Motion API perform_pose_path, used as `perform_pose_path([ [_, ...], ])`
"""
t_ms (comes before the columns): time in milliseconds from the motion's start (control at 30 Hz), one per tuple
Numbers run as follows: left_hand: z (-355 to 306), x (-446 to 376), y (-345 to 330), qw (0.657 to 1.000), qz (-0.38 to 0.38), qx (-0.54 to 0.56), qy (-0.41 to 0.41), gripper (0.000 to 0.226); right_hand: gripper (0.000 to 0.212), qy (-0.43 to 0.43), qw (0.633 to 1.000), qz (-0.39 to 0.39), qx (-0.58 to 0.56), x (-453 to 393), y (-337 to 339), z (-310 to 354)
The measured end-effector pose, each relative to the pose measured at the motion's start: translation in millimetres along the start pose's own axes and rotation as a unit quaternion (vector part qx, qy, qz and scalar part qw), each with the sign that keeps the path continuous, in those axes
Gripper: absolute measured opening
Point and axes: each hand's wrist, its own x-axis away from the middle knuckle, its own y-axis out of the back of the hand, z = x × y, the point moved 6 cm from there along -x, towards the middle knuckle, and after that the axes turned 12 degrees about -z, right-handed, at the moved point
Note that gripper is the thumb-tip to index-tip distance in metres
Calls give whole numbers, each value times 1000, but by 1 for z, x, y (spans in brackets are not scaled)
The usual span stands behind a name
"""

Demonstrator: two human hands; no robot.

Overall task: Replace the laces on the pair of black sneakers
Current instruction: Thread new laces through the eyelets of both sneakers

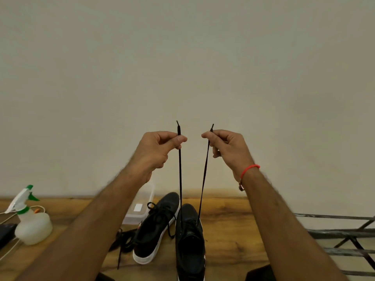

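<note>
A: Black cord, thin and limp. The left hand (160,148) pinches one end of the lace (180,175) between thumb and forefinger, its other fingers curled in; the right hand (226,145) pinches the other end the same way. Both tips poke up just above the fingers.

B: And it runs down to where?

A: Both strands drop taut to the near shoe (189,244), standing on the desk (233,230) between the arms, and enter its eyelets about mid-tongue. The two strands look about even.

B: How would it handle?

A: My guess is soft and very light, with no stiffness except at the hard tips. So hold just below the tips, as now, for threading. Woven lace can slide through dry fingers, so a firm pinch matters. The shoe is light too; a hard pull may lift it.

B: The other one?

A: The second shoe (157,228) lies just left of it, touching or nearly so, already laced. Loose laces (123,241) lie by its left side. Farther left stands a spray bottle (32,222); behind is a clear box (140,207).
</note>
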Motion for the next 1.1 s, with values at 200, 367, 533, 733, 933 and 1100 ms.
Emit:
perform_pose_path([
  [200, -24, 0, -4, 997, -41, -21, -61, 24, 13, 14, 1000, -21, 15, -6, 1, 23],
  [367, -39, 1, -11, 991, -57, -40, -115, 18, 13, 22, 999, -47, 2, -6, 3, 28],
  [533, -43, -1, -16, 990, -53, -52, -122, 17, 10, 22, 998, -53, 2, -6, 6, 31],
  [733, -49, 0, -24, 987, -40, -71, -139, 14, 5, 4, 999, -46, 2, -7, 7, 33],
  [933, -51, 1, -30, 986, -35, -75, -147, 12, 6, 3, 999, -40, -1, -4, 5, 35],
  [1100, -54, 1, -32, 986, -34, -75, -147, 8, 5, 13, 999, -40, -5, -4, 5, 37],
])
